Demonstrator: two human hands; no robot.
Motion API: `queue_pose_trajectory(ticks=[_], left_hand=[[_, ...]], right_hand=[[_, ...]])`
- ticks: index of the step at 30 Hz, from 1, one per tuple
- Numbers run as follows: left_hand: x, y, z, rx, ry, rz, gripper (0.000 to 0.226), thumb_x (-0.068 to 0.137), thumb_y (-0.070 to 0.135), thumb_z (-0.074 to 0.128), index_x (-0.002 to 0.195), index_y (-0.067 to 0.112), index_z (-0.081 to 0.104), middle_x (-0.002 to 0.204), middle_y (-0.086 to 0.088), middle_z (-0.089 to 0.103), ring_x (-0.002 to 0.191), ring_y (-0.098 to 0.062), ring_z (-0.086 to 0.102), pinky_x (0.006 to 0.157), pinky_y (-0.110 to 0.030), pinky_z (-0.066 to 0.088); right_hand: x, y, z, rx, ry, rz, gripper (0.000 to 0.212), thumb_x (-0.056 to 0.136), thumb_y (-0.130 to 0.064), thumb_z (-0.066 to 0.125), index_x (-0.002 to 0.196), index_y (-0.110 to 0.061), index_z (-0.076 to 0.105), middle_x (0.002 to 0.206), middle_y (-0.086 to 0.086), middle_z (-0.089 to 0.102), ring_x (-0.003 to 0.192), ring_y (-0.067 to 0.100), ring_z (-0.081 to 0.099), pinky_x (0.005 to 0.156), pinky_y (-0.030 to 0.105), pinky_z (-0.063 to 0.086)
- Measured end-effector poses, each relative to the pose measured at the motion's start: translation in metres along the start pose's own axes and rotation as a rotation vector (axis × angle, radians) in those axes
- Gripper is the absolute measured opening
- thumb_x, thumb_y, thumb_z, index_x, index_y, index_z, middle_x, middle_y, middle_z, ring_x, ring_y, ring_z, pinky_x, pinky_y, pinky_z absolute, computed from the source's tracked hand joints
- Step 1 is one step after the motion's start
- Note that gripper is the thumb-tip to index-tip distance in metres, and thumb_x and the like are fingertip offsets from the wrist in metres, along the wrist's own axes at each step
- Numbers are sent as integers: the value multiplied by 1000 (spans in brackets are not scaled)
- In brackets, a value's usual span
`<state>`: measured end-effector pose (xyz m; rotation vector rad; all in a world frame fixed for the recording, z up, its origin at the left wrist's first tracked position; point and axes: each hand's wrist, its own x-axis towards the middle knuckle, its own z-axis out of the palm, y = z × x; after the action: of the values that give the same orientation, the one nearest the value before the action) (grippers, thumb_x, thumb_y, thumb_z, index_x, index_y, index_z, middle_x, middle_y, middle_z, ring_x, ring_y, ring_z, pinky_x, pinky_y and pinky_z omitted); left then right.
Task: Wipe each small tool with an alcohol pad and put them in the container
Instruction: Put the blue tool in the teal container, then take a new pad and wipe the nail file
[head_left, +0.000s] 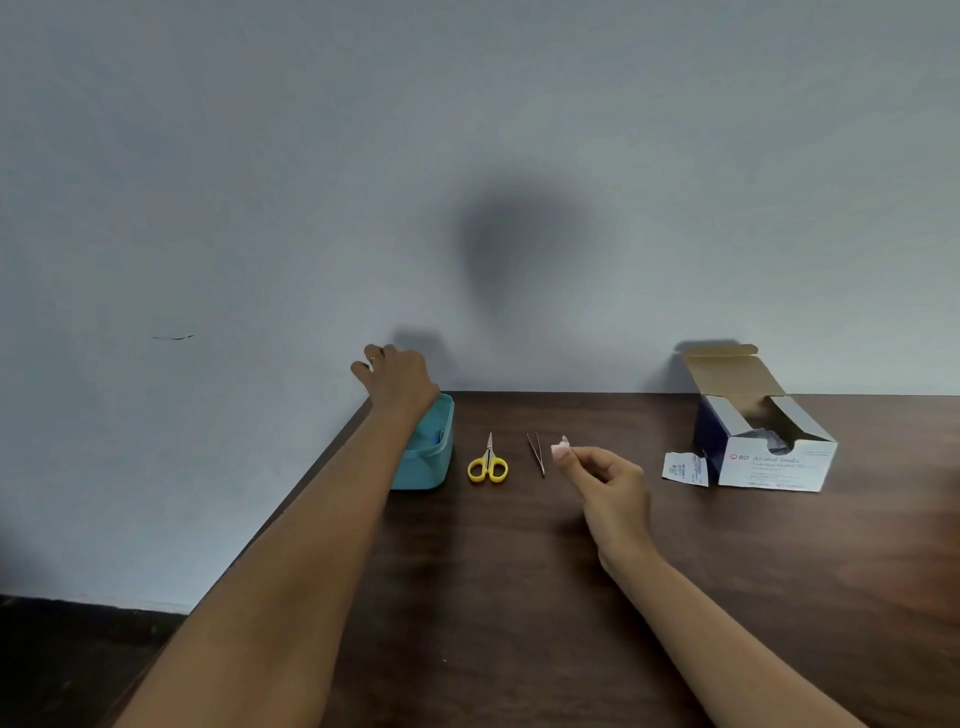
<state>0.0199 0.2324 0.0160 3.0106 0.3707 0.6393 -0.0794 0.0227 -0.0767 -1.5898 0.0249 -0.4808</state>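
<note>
Right hand (605, 475) pinches pad (562, 446). Tweezers (536, 453) lie on the surface just left of it, long axis near-to-far. Left hand (397, 375) is over the container (428, 457); its grip cannot be told.

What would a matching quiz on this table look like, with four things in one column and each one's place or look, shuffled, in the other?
Things
1. scissors
2. tweezers
3. alcohol pad
4. swab box

Places and looks
A. pinched in the fingertips of the right hand
B. flap open, standing at the right of the table
C. yellow handles, lying just right of the teal container
D. thin metal, lying between the scissors and the right hand

Pairs: 1-C, 2-D, 3-A, 4-B
</note>
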Motion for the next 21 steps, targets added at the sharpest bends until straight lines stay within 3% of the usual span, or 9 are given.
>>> queue_pose_trajectory(ticks=[4, 7, 9, 12, 16, 21], left_hand=[[-7, 32, -21, -150, 97, 76, 25, 85, 27, 57, 98, 10, 69, 109, -11, 57, 112, -32, 40, 89, -40, 33], [-28, 63, -18, -229, 41, 174, 33, 87, 34, 55, 104, 9, 68, 109, -12, 61, 114, -32, 44, 91, -40, 37], [-46, 83, -7, -239, -12, 237, 34, 88, 37, 55, 102, 9, 69, 107, -12, 62, 114, -33, 45, 92, -42, 37], [-73, 110, 9, -184, -88, 322, 38, 90, 41, 53, 99, 7, 68, 106, -13, 63, 116, -31, 45, 92, -43, 37], [-103, 132, 26, 43, -37, 462, 46, 92, 45, 50, 108, 4, 64, 113, -12, 63, 118, -28, 43, 93, -41, 34], [-119, 141, 40, 63, 7, 486, 22, 93, 21, 51, 101, 6, 65, 106, -11, 68, 116, -27, 45, 89, -37, 34]], right_hand=[[-1, -6, -4, 243, 124, 71, 3, 80, -30, 74, 82, -29, 74, 79, -12, 73, 78, -1, 65, 73, 15, 46], [1, -8, -8, 420, 231, 157, 18, 80, -27, 74, 95, -17, 74, 80, -10, 69, 61, 1, 54, 69, 15, 43], [4, -8, -12, 499, 303, 175, 27, 80, -26, 74, 101, -9, 73, 83, -9, 69, 62, 0, 54, 70, 14, 43], [7, -6, -19, 487, 409, 136, 23, 82, -27, 73, 98, -11, 74, 84, -11, 72, 76, -5, 64, 70, 7, 45], [14, -2, -25, 463, 483, 123, 12, 83, -29, 73, 87, -18, 75, 80, -10, 72, 80, -1, 62, 75, 12, 45], [17, 1, -23, 467, 484, 111, 4, 82, -26, 74, 79, -27, 73, 77, -15, 71, 79, -4, 64, 71, 7, 44]])
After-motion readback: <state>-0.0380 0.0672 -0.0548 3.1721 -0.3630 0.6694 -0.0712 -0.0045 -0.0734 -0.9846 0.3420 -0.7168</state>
